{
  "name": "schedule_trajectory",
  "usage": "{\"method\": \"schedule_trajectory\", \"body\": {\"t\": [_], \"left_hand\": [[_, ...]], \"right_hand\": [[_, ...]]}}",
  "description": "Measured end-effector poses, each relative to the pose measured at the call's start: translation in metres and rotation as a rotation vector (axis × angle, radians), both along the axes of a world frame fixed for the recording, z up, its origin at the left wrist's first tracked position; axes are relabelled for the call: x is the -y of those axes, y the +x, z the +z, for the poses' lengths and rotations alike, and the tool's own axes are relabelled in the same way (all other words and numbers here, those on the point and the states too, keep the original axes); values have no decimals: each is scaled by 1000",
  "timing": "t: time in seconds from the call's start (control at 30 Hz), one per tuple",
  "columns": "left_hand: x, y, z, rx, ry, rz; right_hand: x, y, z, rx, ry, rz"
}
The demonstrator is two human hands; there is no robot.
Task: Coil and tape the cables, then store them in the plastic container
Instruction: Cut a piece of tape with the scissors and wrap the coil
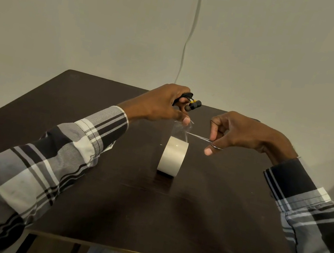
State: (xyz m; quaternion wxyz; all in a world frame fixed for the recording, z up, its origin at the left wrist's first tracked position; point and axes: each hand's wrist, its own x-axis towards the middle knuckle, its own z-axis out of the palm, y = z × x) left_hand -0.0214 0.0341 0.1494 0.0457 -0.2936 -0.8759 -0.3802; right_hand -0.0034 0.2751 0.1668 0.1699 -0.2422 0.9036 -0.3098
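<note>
Fingers of your left hand curled round the cable bundle and pinched the tape strip, while your right hand gripped scissors above the tape roll.

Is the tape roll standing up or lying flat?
Standing up. The tape roll rests on its rim on the table, curved band facing the camera.

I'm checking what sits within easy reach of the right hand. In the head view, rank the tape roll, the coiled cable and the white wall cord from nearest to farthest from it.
1. Tape roll: on the table, just down-left of the right hand.
2. Coiled cable: held in the left hand, across the gap.
3. White wall cord: up the back wall, farthest.
</note>
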Motion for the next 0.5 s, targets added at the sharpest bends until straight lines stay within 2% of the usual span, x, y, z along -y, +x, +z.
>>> {"method": "schedule_trajectory", "body": {"t": [0.5], "left_hand": [[7,4,-5,43,73,-7]], "right_hand": [[-20,2,-11,52,27,-14]]}}
